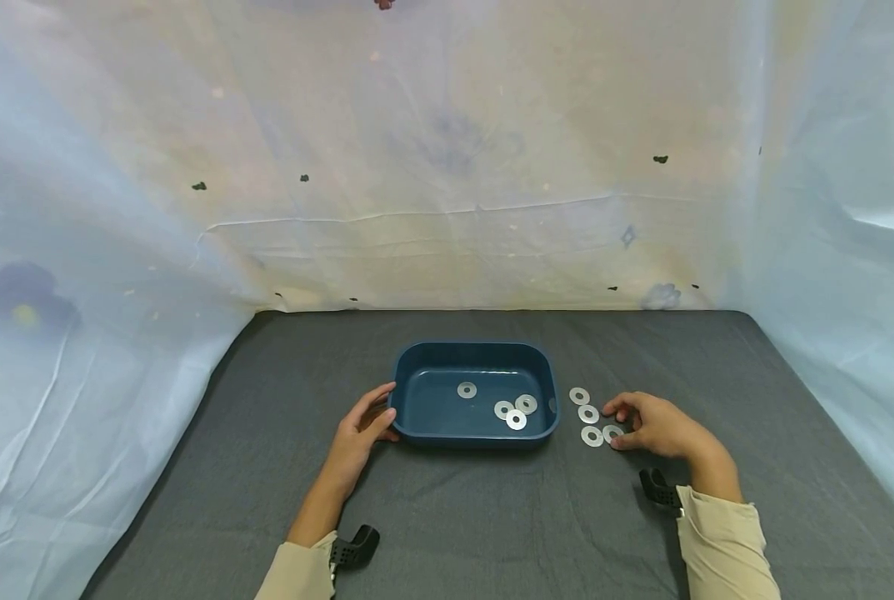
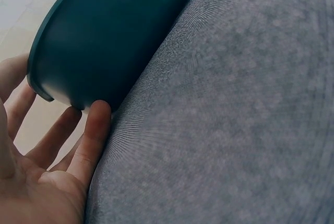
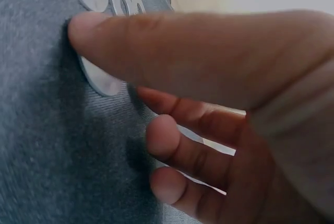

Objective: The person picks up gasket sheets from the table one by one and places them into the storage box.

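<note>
A dark blue plastic tray [image 1: 417, 408] sits mid-table with several flat metal washers [image 1: 516, 419] inside. My left hand [image 1: 382, 414] rests against its near left corner; in the left wrist view the thumb [image 2: 96, 125] touches the tray wall [image 2: 109, 31] and the fingers lie fairly straight by the rim. Several more washers [image 1: 588, 413] lie on the cloth right of the tray. My right hand [image 1: 617, 423] is curled over the nearest washer [image 1: 613, 433], which lies flat. The thumb [image 3: 156, 41] presses this washer's [image 3: 99, 80] edge; the index finger is hidden.
Grey cloth [image 1: 491, 517] covers the table, with pale sheeting [image 1: 447, 167] hung behind and on both sides. Black wrist camera mounts [image 1: 357, 546] sit at both beige sleeves. Two other washers [image 3: 128, 2] show at the top of the right wrist view.
</note>
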`<state>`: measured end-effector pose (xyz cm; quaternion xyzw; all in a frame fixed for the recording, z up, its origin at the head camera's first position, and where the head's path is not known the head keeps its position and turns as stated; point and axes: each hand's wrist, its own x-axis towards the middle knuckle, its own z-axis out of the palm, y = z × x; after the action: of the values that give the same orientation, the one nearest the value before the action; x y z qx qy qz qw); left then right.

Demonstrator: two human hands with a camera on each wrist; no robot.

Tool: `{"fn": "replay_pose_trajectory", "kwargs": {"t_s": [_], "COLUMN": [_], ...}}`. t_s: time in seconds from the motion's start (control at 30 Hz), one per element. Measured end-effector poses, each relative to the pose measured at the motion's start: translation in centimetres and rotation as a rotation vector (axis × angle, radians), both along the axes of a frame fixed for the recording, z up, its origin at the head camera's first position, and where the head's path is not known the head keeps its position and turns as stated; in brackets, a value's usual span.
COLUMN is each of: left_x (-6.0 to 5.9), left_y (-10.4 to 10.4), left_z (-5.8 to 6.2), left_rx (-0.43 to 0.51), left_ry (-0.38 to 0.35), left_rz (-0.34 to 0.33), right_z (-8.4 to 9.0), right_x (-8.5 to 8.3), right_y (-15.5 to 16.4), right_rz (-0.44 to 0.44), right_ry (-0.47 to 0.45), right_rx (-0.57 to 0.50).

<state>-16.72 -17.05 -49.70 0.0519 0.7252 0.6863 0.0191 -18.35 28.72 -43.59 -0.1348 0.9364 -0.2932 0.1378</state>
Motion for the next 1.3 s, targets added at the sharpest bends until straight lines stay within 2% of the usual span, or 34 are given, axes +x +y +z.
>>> {"fn": "replay_pose_trajectory", "kwargs": {"t_s": [0.27,0.47,0.77,1.07,1.3], "left_x": [-0.02,0.02,-0.02,-0.04,-0.05], "left_y": [-0.09,-0.17,-0.25,-0.22,-0.26], "left_z": [-0.06,0.01,-0.15,-0.37,-0.35], "left_rx": [0.001,-0.007,0.0,0.005,0.007], "left_ry": [0.009,0.031,0.027,0.029,0.029], "left_rz": [-0.005,-0.025,-0.024,-0.024,-0.026], "right_z": [-0.56,-0.55,-0.79,-0.79,-1.0], "right_x": [-0.32,-0.34,-0.29,-0.25,-0.17], "right_y": [-0.08,0.08,0.16,0.2,0.17], "right_rz": [-0.043,-0.061,-0.049,-0.076,-0.078], "right_ry": [0.06,0.054,0.042,0.026,0.036], "right_rx": [0.038,0.048,-0.019,0.013,-0.04]}}
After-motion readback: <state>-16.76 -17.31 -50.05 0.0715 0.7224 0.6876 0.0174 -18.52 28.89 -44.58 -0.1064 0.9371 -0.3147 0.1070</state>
